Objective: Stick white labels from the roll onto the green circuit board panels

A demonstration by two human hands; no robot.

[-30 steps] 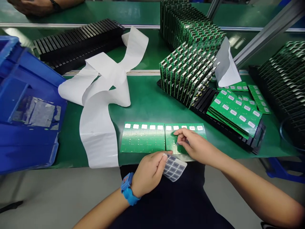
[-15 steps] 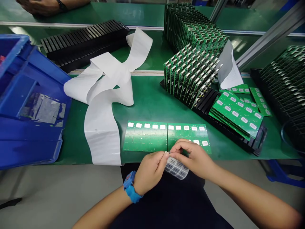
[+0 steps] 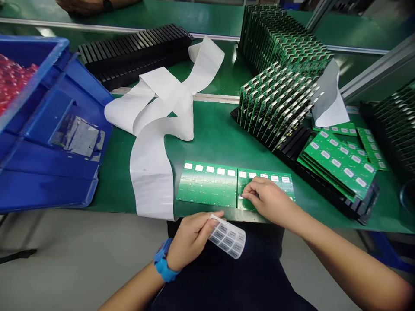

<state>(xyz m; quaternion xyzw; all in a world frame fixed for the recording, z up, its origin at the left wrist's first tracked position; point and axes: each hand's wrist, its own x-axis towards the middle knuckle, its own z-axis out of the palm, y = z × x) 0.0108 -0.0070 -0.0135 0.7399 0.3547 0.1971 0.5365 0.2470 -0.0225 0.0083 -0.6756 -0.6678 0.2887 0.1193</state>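
Note:
My left hand (image 3: 191,239), with a blue watch at the wrist, pinches a sheet of printed labels (image 3: 228,238) by its left edge, below the table's front edge. The sheet curls over my lap. My right hand (image 3: 267,199) is closed in a pinch over the right green circuit board (image 3: 287,188). A small pale label (image 3: 241,196) shows at its fingertips, against the board's lower left part. White labels line the top row of this board; my fingers cover part of it. The left circuit board (image 3: 207,190) lies alongside, with labels along its top row only.
A long white paper strip (image 3: 151,172) lies folded on the table's left. Beside it stands a blue bin (image 3: 48,151). A black rack of upright boards (image 3: 275,103) and a stack of labelled boards (image 3: 340,162) are on the right. Another person's hand (image 3: 84,6) is across the table.
My right hand has moved away from the left hand and onto the right board with a label. My left hand keeps the label sheet, now lower and further left. The view has shifted left.

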